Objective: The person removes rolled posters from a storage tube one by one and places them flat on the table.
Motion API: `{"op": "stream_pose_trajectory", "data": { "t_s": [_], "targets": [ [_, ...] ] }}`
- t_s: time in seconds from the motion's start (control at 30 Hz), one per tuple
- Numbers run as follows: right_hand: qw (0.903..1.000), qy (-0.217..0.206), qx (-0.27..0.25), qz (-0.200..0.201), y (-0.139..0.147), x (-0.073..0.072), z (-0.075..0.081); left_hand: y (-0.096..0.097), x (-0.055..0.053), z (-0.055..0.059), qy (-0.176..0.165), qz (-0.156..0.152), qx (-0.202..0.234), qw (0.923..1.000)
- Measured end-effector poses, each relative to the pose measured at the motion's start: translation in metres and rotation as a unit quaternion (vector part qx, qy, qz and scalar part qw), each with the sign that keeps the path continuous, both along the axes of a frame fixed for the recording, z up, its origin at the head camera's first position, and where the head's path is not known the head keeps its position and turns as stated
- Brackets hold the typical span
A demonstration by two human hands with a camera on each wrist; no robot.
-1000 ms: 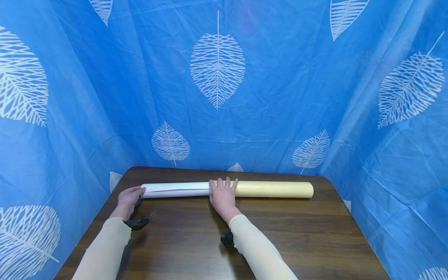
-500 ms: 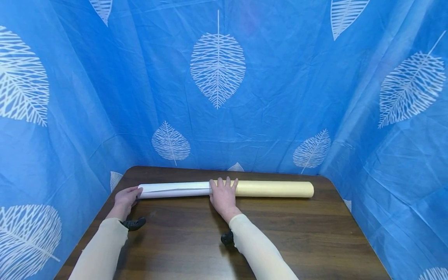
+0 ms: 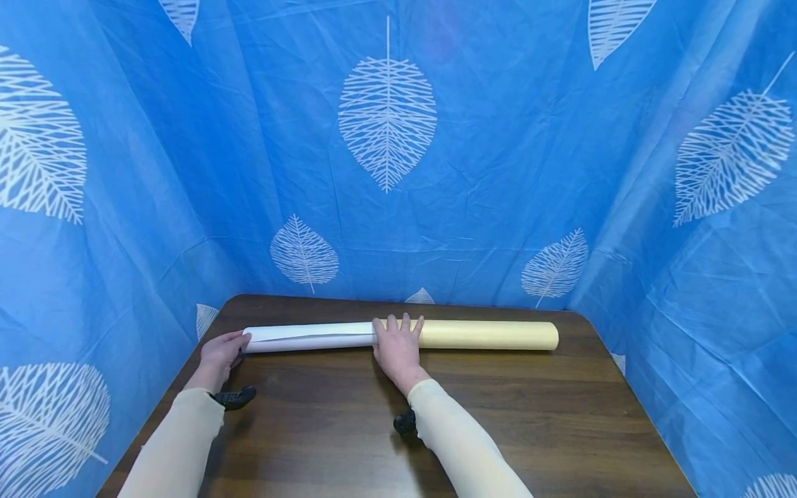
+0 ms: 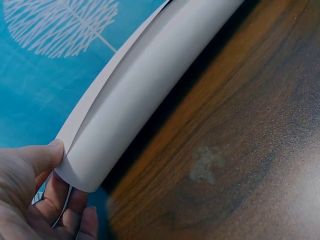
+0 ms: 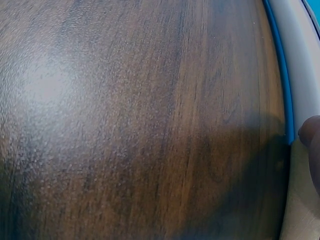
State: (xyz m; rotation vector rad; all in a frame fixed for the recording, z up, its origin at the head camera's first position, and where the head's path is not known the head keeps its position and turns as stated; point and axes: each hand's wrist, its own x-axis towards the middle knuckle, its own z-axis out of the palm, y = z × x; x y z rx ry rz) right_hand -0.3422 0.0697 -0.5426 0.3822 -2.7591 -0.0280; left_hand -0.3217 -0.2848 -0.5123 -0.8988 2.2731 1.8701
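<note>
A white paper roll [image 3: 324, 339] lies sideways along the far part of the table, its loose edge lifted in a thin slit along its length. At its left end, my left hand [image 3: 220, 355] pinches the paper between thumb and fingers; the left wrist view shows the thumb on top of the white roll [image 4: 120, 115] and fingers beneath. A pale yellow roll [image 3: 488, 335] continues in line to the right. Where white meets yellow, my right hand [image 3: 398, 351] rests with spread fingers, covering the joint. Only its thumb [image 5: 312, 145] enters the right wrist view.
The dark wooden table [image 3: 324, 429] has rounded far corners. Blue cloth [image 3: 473, 173] with white leaf prints hangs at the back and both sides, close to the table's edges. A dull whitish mark [image 4: 206, 164] shows on the wood near the left hand.
My left hand has shifted a little to the left, and the white roll's left end has moved with it. The right hand and the yellow roll stay in place.
</note>
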Motion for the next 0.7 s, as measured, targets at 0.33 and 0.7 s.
{"op": "stream_pose_trajectory", "data": {
  "t_s": [0.33, 0.7],
  "targets": [
    [0.9999, -0.013, 0.001, -0.002, 0.0004, -0.0009, 0.0000, -0.0040, -0.0010, -0.0023, 0.002, 0.002, -0.002, 1.0000],
    [0.9999, -0.017, 0.001, -0.001, 0.0013, -0.0007, -0.0001, -0.0080, 0.0040, -0.0003, 0.005, 0.009, 0.003, 0.9999]
  ]
}}
